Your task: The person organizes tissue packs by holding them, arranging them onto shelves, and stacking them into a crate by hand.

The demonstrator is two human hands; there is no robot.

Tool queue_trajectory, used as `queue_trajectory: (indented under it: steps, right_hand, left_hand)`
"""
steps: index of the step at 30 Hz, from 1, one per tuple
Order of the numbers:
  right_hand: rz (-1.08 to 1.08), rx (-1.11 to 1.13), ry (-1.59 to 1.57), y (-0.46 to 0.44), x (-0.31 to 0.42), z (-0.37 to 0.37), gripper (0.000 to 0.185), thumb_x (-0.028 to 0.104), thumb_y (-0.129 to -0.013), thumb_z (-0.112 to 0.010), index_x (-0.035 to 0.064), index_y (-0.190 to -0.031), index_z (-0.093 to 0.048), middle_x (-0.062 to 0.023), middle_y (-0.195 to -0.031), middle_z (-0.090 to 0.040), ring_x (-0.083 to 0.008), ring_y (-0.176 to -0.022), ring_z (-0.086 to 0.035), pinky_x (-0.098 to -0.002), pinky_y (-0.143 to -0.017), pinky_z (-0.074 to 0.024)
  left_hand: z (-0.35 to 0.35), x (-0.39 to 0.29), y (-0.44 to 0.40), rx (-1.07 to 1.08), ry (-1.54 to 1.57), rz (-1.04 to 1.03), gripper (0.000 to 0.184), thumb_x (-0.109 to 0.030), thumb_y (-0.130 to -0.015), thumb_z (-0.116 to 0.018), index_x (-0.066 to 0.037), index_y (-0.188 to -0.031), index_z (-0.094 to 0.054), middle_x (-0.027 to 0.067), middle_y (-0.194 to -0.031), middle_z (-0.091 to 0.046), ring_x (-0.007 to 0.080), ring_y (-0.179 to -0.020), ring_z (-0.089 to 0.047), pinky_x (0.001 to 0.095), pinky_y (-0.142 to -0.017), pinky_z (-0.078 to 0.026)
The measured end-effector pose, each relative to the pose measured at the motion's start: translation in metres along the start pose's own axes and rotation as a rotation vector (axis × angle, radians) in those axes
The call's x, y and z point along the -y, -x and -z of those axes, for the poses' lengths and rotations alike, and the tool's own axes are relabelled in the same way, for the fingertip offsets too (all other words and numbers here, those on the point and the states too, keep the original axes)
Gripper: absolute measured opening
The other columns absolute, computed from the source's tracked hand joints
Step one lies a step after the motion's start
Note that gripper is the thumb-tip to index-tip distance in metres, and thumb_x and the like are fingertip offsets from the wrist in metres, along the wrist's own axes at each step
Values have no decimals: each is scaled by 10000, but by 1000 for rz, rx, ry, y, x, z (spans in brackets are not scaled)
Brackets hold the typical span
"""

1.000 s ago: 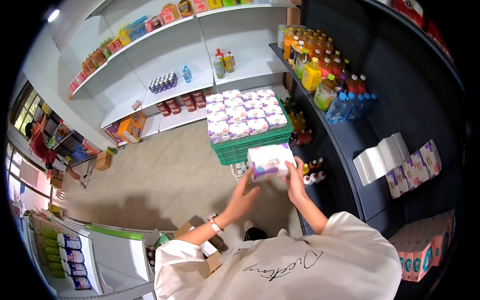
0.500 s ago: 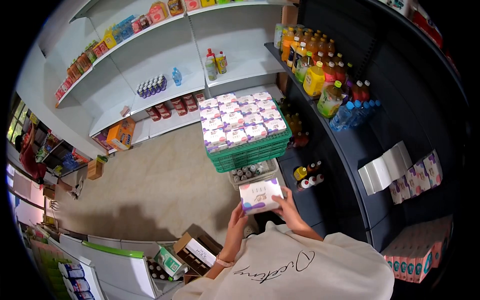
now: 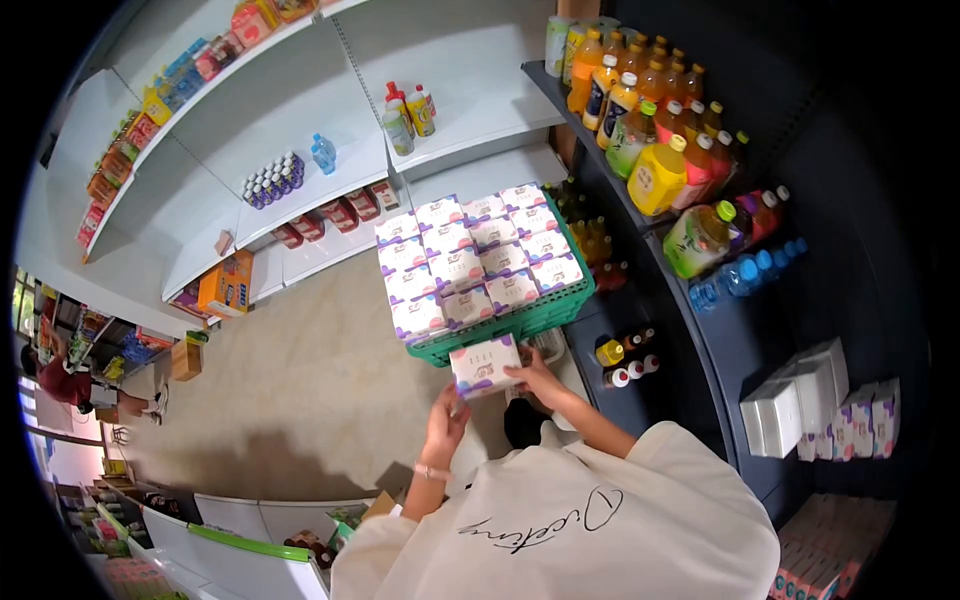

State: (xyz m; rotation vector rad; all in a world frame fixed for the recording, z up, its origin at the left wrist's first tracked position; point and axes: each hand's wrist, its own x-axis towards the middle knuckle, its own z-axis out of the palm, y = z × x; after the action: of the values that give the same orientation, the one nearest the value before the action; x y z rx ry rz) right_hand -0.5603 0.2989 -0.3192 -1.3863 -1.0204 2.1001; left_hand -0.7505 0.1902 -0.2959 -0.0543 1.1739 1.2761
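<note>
Between my two hands is a white tissue pack [image 3: 486, 366] with purple and pink markings, held just in front of the green crate [image 3: 556, 316]. My left hand [image 3: 447, 416] grips its near left corner, and my right hand [image 3: 537, 376] grips its right end. Rows of similar tissue packs [image 3: 456, 268] are stacked in the crate, above its rim. A pale basket [image 3: 549, 343] shows partly beneath the crate; the held pack and my right hand hide much of it.
Dark shelves on the right carry drink bottles [image 3: 657, 178] and more tissue packs [image 3: 855, 420]. White shelves [image 3: 480, 120] stand ahead, with small bottles [image 3: 272, 181] and an orange box [image 3: 226, 285]. Another person [image 3: 70, 380] is at the far left. A low shelf unit [image 3: 250, 552] lies behind left.
My hands have moved the tissue pack forward and left, closer to the crate. The view has shifted, so the crate appears lower and the right shelves nearer.
</note>
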Motion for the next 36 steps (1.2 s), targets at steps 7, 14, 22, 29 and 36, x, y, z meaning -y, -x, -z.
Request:
queue_trajectory:
  steps: [7,14,22,29,36]
  right_hand:
    - [34,-39,-2,-145,22,9,711,180,-772,-680,57,-1314,-236,-125,-1139,-464,-192,-989,-507,-305,-749,-457]
    - [172,-169,241,-254,-10,21,565,144,-770,-664,11,-1225,-357,-129,-1100,-507,-209,-974,-524,-306,-782,-444]
    - [183,-202,278,-271,-14,17,547,172,-742,-676,-3,-1184,-406,-146,-1079,-529,-229,-905,-557,-328,-729,-462]
    - [49,-104,156,-206,37,19,453,226,-812,-646,87,-1191,-441,-57,-968,-560,-139,-857,-556,-272,-696,-478]
    - [-29,-33,78,-132,28,36,387,256,-836,-607,114,-1172,-479,-40,-985,-578,-108,-793,-565,-263,-662,-474]
  left_hand:
    - [-22,-29,-160,-39,512,231,382,-131,-813,-559,-52,-1173,-457,158,-1183,-401,274,-1066,-471,363,-929,-430]
    - [-39,-29,-227,-126,520,133,313,-148,-866,-449,-17,-1150,-440,110,-1308,-398,244,-1222,-389,382,-983,-374]
    - [-39,-27,-236,-146,523,166,338,-152,-870,-437,-22,-1182,-428,74,-1315,-417,218,-1228,-396,388,-1006,-358]
    - [-26,-25,-213,-104,526,245,296,-131,-893,-395,-62,-1175,-451,74,-1260,-473,218,-1170,-455,371,-946,-406]
    - [-27,-13,-139,88,403,158,409,-178,-905,-402,-188,-1314,-397,2,-1303,-441,189,-1175,-438,361,-952,-383]
